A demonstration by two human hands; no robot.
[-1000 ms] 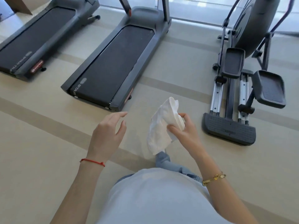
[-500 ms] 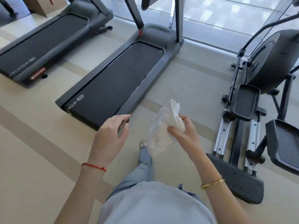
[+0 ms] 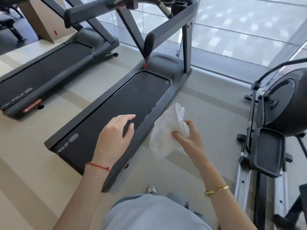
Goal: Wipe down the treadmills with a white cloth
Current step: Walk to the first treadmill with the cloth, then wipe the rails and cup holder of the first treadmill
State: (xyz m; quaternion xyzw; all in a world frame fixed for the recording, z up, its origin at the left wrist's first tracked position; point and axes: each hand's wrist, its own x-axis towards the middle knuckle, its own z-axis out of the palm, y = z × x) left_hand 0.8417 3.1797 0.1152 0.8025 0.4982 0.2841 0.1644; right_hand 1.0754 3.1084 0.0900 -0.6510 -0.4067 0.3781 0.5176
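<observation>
A dark grey treadmill (image 3: 119,103) with a black belt lies straight ahead, its rear end near my feet and its handrails and console at the top. A second treadmill (image 3: 41,73) stands parallel to its left. My right hand (image 3: 189,140) holds a crumpled white cloth (image 3: 166,133) in the air above the floor, just right of the near treadmill's side rail. My left hand (image 3: 114,138) hovers over the rear of the belt, fingers apart, holding nothing.
An elliptical trainer (image 3: 272,130) with black pedals and silver rails stands at the right. A glass wall (image 3: 240,30) runs behind the machines. A tan box-like pillar (image 3: 44,19) stands at the back left. Beige floor (image 3: 207,100) separates the treadmill from the elliptical.
I have walked forward, so the near treadmill is much closer and its handrails have come into view. My left hand now hangs over the belt; the cloth stays in my right hand.
</observation>
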